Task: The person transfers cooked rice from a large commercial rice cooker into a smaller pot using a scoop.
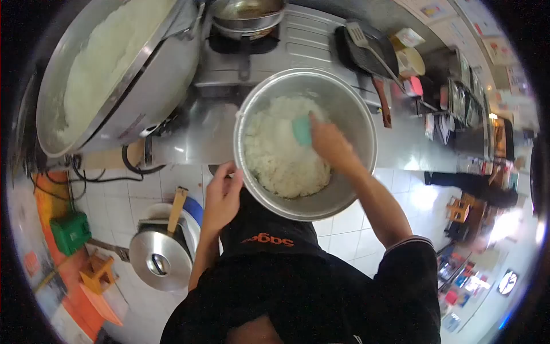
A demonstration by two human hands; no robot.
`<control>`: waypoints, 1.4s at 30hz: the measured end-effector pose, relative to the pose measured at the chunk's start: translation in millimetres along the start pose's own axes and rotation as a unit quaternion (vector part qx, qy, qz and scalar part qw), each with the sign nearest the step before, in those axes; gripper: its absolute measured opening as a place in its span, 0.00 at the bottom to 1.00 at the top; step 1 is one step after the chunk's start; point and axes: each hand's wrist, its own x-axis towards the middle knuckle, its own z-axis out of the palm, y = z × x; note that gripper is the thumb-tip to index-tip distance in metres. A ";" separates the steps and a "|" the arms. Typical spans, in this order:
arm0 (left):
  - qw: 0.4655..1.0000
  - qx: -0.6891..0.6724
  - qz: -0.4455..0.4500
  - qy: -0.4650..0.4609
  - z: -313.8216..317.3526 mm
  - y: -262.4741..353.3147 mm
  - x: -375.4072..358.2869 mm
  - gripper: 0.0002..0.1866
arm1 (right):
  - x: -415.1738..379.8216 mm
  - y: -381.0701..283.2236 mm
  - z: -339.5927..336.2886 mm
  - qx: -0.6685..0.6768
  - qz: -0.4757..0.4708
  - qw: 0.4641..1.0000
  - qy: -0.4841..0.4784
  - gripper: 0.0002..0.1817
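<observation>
A large round metal pot (362, 143) sits in front of me at the counter's edge, holding a mound of white cooked rice (289, 163). My right hand (331, 143) reaches into the pot from the right, its fingers closed on a teal plastic scoop (302, 131) that touches the rice. Part of the scoop is hidden by my fingers and slightly blurred. At the pot's lower left, my left hand (223, 194) grips the rim, with thumb and fingers bent against it.
A big tilted metal vessel (146, 80) of white rice stands at left. Behind the pot are a stove (306, 37) with a small pan (247, 14), and a dark grill pan (372, 51) with a spatula (375, 51) across it. A lidded pot (160, 261) stands low at left.
</observation>
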 end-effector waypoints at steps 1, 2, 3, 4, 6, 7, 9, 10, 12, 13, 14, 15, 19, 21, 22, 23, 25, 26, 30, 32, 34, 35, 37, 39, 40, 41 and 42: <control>0.999 -0.053 0.008 -0.010 1.3 -7.2 -0.2 0.11 | 10.6 5.4 -6.1 -0.006 -0.035 0.999 0.022 0.29; 0.999 -0.035 -0.003 -0.010 -1.2 -16.3 0.3 0.11 | 21.5 10.9 -12.4 -0.013 -0.070 0.997 0.044 0.28; 0.999 -0.042 -0.004 0.001 -3.1 -13.8 3.7 0.11 | 13.8 -3.9 -52.7 0.054 -0.016 0.996 0.074 0.28; 0.998 -0.064 -0.020 -0.010 -3.1 -11.6 5.5 0.10 | 5.8 -14.1 -71.8 0.119 0.040 0.987 0.099 0.27; 0.990 -0.120 -0.058 -0.040 -4.0 -4.5 5.3 0.08 | -10.5 -15.2 -32.3 0.014 -0.037 0.998 0.050 0.28; 0.989 -0.125 -0.062 -0.042 -4.7 -3.3 5.1 0.08 | -23.9 -17.7 -17.9 -0.083 -0.109 0.990 0.017 0.30; 0.989 -0.104 -0.088 -0.059 -7.9 -0.4 9.1 0.07 | -78.8 -69.1 -14.2 -0.099 -0.056 0.990 -0.081 0.33; 0.989 -0.109 -0.085 -0.057 -6.7 1.9 13.8 0.07 | -75.0 -61.6 -19.2 -0.104 -0.057 0.990 -0.080 0.33; 0.981 -0.154 -0.107 -0.046 -5.1 2.7 8.1 0.06 | -78.9 -32.7 -25.4 -0.066 -0.005 0.968 -0.241 0.34; 0.980 -0.151 -0.116 -0.050 -6.7 2.9 3.2 0.06 | -81.5 -18.7 -25.3 -0.060 -0.001 0.966 -0.250 0.34; 0.981 -0.153 -0.107 -0.051 -6.8 3.9 4.3 0.05 | -71.0 -1.3 -27.9 -0.037 0.031 0.981 -0.188 0.34; 0.982 -0.159 -0.093 -0.049 -5.2 4.9 8.2 0.05 | -53.6 10.0 -32.2 -0.019 0.061 0.991 -0.121 0.35; 0.981 -0.149 -0.111 -0.063 -6.7 -3.4 9.1 0.05 | -8.1 -47.8 -11.1 0.015 0.079 0.996 -0.026 0.32; 0.981 -0.153 -0.104 -0.056 -6.4 -0.9 10.2 0.05 | -30.0 -79.0 -12.1 0.009 0.004 0.991 -0.130 0.35; 0.981 -0.160 -0.099 -0.049 -5.5 0.7 9.5 0.06 | -44.5 -75.8 -12.6 0.009 0.009 0.991 -0.131 0.35; 0.980 -0.162 -0.098 -0.053 -4.9 2.9 10.7 0.06 | -57.9 -67.7 -15.0 0.022 -0.015 0.986 -0.164 0.34; 0.980 -0.157 -0.116 -0.042 -5.4 5.7 8.7 0.06 | -71.1 -37.3 -29.1 0.032 -0.040 0.976 -0.212 0.31; 0.979 -0.165 -0.113 -0.042 -5.9 2.7 8.1 0.06 | -73.8 -16.5 -42.0 0.031 -0.040 0.973 -0.225 0.29; 0.978 -0.169 -0.121 -0.029 -2.5 1.4 5.7 0.06 | -67.5 3.6 -82.9 -0.077 0.063 0.979 -0.175 0.28; 0.977 -0.182 -0.111 -0.019 -1.6 4.0 5.8 0.06 | -71.3 -1.0 -66.0 -0.133 0.063 0.976 -0.162 0.28; 0.978 -0.179 -0.104 -0.017 -0.9 0.4 5.4 0.07 | -70.5 -15.6 -28.4 -0.194 -0.081 0.955 -0.209 0.27; 0.979 -0.179 -0.098 -0.012 -0.5 -1.7 6.1 0.07 | -66.9 -23.9 -25.9 -0.198 -0.082 0.955 -0.205 0.27; 0.978 -0.183 -0.095 -0.003 -0.4 -5.1 7.7 0.07 | -58.7 -35.4 -25.4 -0.030 -0.089 0.963 -0.252 0.26; 0.978 -0.184 -0.098 0.002 -1.8 -8.1 7.4 0.08 | -48.6 -27.6 -29.5 0.064 -0.124 0.973 -0.184 0.26; 0.977 -0.191 -0.091 0.012 -1.8 -9.1 9.4 0.08 | -40.0 -23.2 -32.1 0.161 -0.153 0.969 -0.111 0.27; 0.977 -0.197 -0.083 0.022 -1.3 -9.4 11.5 0.08 | -27.8 -23.0 -38.2 0.138 -0.124 0.981 -0.055 0.27; 0.975 -0.204 -0.090 0.020 -1.8 -8.8 12.1 0.08 | -12.6 -23.3 -44.0 0.116 -0.094 0.989 0.002 0.26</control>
